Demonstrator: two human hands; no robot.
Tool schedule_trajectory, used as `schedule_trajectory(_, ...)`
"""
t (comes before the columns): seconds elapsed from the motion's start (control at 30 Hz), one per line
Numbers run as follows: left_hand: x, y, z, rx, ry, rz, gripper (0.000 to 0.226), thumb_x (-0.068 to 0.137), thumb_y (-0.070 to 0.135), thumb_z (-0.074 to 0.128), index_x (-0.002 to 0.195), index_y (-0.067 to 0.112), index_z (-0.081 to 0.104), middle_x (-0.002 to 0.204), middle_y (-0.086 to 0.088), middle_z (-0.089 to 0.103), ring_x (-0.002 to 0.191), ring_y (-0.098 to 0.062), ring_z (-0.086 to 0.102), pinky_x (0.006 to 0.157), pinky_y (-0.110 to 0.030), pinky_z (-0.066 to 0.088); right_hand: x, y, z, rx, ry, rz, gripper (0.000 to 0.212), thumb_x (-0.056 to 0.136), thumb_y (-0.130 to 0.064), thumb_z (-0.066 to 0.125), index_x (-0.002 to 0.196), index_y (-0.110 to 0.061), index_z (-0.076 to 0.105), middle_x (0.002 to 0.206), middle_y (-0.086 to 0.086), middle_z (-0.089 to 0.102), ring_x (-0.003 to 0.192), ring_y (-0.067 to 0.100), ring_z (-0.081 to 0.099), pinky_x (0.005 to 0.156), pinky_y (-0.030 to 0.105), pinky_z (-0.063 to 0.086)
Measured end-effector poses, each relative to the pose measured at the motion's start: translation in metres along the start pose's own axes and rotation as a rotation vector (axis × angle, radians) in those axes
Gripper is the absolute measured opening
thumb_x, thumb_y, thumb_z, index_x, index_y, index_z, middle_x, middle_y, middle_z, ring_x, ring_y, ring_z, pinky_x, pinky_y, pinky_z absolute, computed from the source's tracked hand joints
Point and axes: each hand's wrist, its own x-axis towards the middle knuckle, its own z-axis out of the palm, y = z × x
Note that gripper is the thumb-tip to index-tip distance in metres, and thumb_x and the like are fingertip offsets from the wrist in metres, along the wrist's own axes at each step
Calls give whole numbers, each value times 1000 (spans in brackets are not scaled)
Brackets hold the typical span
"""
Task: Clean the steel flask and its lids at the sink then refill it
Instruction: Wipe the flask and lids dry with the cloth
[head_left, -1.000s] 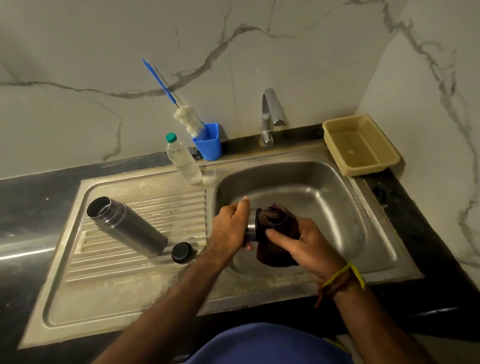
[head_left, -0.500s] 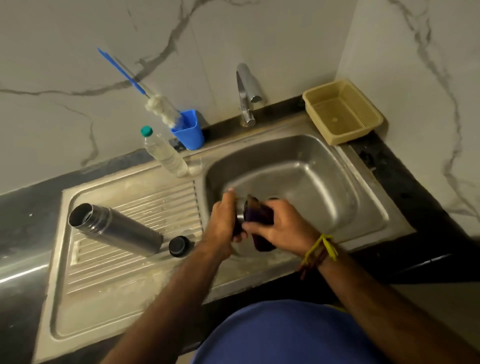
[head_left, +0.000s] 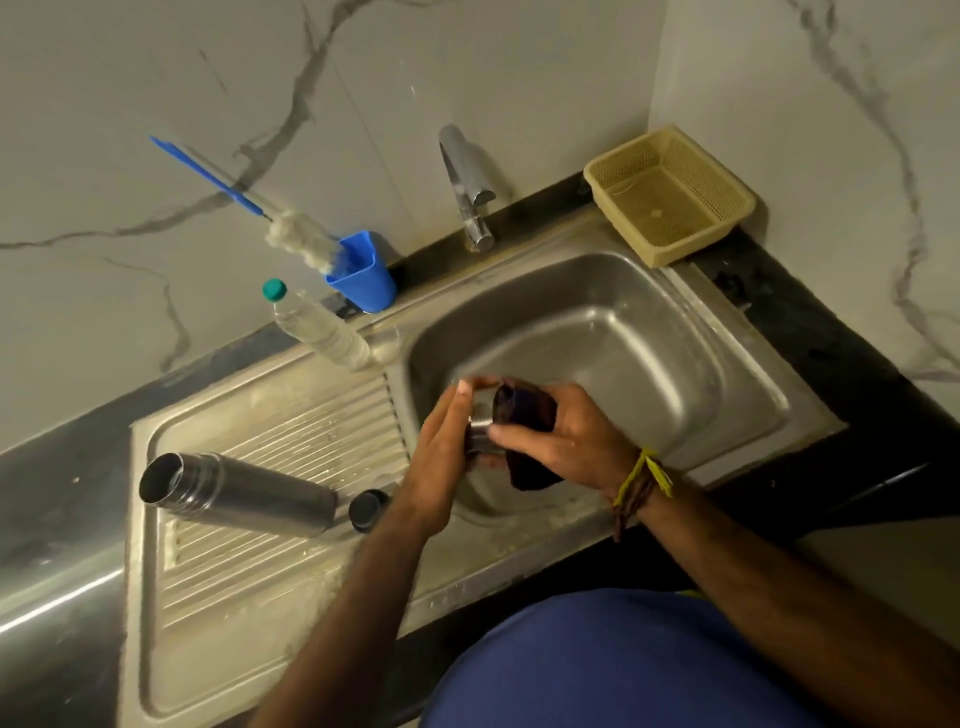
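One steel lid (head_left: 480, 434) is held over the sink (head_left: 675, 332), gripped by the curled fingers of the left hand (head_left: 441, 452), while a dark cloth (head_left: 524, 431) is pinched and pressed against it by the right hand (head_left: 566, 441). Wiping of this lid is judged to be under way. The flask (head_left: 239, 491) is laid on its side on the drainboard (head_left: 291, 415), mouth open, with a black cap (head_left: 368, 510) just beside its base; whether either has been washed cannot be told. Refilling is judged still to be done. Farther out, a water bottle (head_left: 317, 327), a brush (head_left: 304, 241) in a blue cup (head_left: 363, 275), a tap (head_left: 465, 182) showing no flow, and a basket (head_left: 670, 195) are seen on the table (head_left: 810, 332).
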Motion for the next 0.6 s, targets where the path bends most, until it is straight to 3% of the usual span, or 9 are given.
schedule_trajectory(0.03, -1, -2, 2, -56, 8, 36, 45, 105, 42, 38, 126, 8, 61, 111, -16, 72, 94, -27, 72, 71, -38, 60, -1, 1, 1, 61, 26, 23, 10, 88, -10, 74, 98, -12, 73, 90, 3, 77, 88, 19, 74, 81, 39, 60)
schedule_trajectory(0.1, -1, -5, 8, -30, 96, 55, 44, 105, 42, 43, 112, 3, 64, 92, -23, 69, 74, -32, 66, 60, -38, 55, -2, 6, 0, 11, 4, 6, 18, 86, -12, 76, 103, -12, 72, 92, 4, 76, 89, 20, 74, 84, 41, 60)
schedule_trajectory(0.17, 2, -3, 13, 34, 194, -62, 55, 104, 50, 44, 87, 4, 67, 61, -20, 57, 48, -27, 52, 42, -26, 41, -6, 9, 3, -188, -44, -71, 31, 79, -17, 81, 107, -11, 71, 92, 2, 74, 88, 16, 72, 84, 39, 60)
schedule_trajectory(0.2, 2, 0, 14, 58, 201, -123, 61, 103, 55, 43, 81, 4, 67, 56, -18, 55, 45, -26, 49, 39, -25, 39, -8, 10, 2, -251, -34, -98, 31, 76, -19, 82, 104, -11, 71, 90, -1, 72, 86, 14, 71, 82, 37, 60)
schedule_trajectory(0.3, -1, 1, 9, 116, 141, -66, 66, 99, 63, 40, 97, 3, 69, 81, -24, 69, 65, -33, 68, 53, -34, 57, -9, 7, 2, -104, -31, -55, 23, 78, -10, 82, 99, -11, 72, 86, -5, 74, 85, 12, 72, 81, 31, 60)
schedule_trajectory(0.4, -5, -7, 6, 93, 179, 147, 43, 106, 44, 46, 107, 4, 64, 100, -20, 68, 85, -24, 70, 72, -34, 59, -6, 5, 5, 71, -50, 25, 26, 82, -11, 81, 106, -11, 73, 98, 8, 76, 96, 25, 73, 93, 48, 57)
schedule_trajectory(0.47, -4, -8, 7, 62, 250, 59, 48, 106, 43, 46, 100, -1, 67, 95, -24, 70, 81, -30, 69, 71, -39, 56, -8, 3, 7, -2, -126, -1, 25, 82, -9, 80, 106, -12, 72, 96, 6, 76, 94, 21, 73, 90, 39, 58)
schedule_trajectory(0.53, -8, -5, 8, 18, 239, -102, 57, 106, 50, 42, 100, 1, 70, 91, -23, 73, 73, -31, 70, 60, -35, 55, -13, 3, 7, -69, -215, -18, 22, 82, -7, 80, 100, -17, 72, 89, 0, 76, 87, 17, 74, 83, 32, 59)
schedule_trajectory(0.6, -16, -5, 4, 40, 193, -45, 54, 106, 50, 38, 107, 6, 69, 94, -17, 75, 77, -30, 73, 59, -38, 58, -12, 1, 9, -34, -161, -16, 20, 83, -9, 79, 101, -13, 73, 91, 4, 77, 87, 22, 74, 84, 37, 60)
